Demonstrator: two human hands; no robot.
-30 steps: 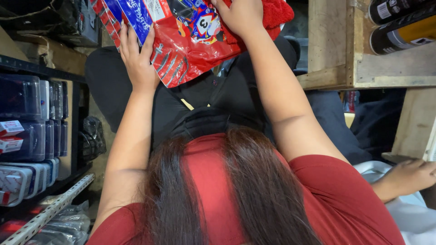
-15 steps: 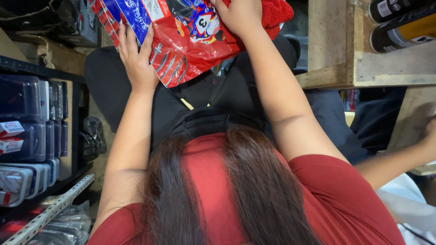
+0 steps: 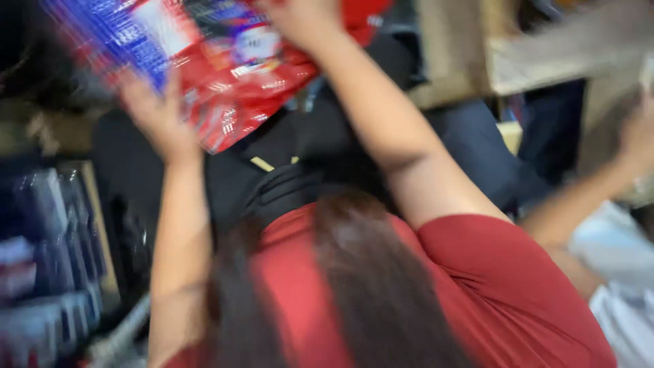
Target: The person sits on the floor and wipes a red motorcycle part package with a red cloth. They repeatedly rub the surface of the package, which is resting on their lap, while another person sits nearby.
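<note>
A large crinkly red and blue plastic package (image 3: 231, 61) is held up at the top of the head view, blurred by motion. My left hand (image 3: 160, 116) presses flat against its lower left side, fingers spread. Over the package's upper right part, my right hand (image 3: 300, 17) grips it and is partly cut off by the frame edge. Both bare arms reach forward from my red shirt (image 3: 477, 286), with long dark hair (image 3: 340, 293) hanging between them. Below the package is black clothing (image 3: 306, 150) on my lap.
Dark boxed packs fill a shelf rack (image 3: 41, 259) at the left. A wooden shelf (image 3: 545, 54) stands at the upper right. Another person's arm (image 3: 593, 184) in light blue clothing (image 3: 627, 272) reaches up along the right edge.
The view has swung and blurred. The package and both my hands have shifted slightly left and down in the frame. The other person's hand has risen from low right toward the wooden shelf.
</note>
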